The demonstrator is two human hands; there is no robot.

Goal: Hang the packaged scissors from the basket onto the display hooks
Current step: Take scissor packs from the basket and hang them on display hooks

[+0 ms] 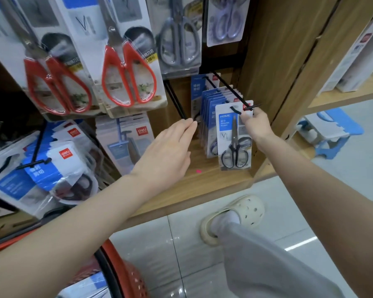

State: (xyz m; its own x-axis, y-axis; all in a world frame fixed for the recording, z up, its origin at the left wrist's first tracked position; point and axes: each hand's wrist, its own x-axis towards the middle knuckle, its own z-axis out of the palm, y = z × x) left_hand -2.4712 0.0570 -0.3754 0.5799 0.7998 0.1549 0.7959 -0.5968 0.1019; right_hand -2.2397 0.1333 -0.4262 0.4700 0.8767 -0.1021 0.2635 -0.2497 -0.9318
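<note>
My right hand (255,123) pinches the top right corner of a packaged pair of black-handled scissors (234,138), white card with a blue label. The pack hangs at the tip of a black display hook (230,89), in front of several blue packs on the same hook. My left hand (170,151) reaches out flat, fingertips touching the end of a neighbouring bare black hook (177,102). The red basket (125,274) sits at the bottom left by my arm, with a packaged item partly visible inside.
Red-handled scissors packs (127,67) and grey ones (178,41) hang above. More blue-and-white packs (58,166) fill hooks at the left. A wooden shelf base (202,186) runs below, a wooden side panel (289,61) at the right. My foot in a cream clog (235,216) rests on the tiled floor.
</note>
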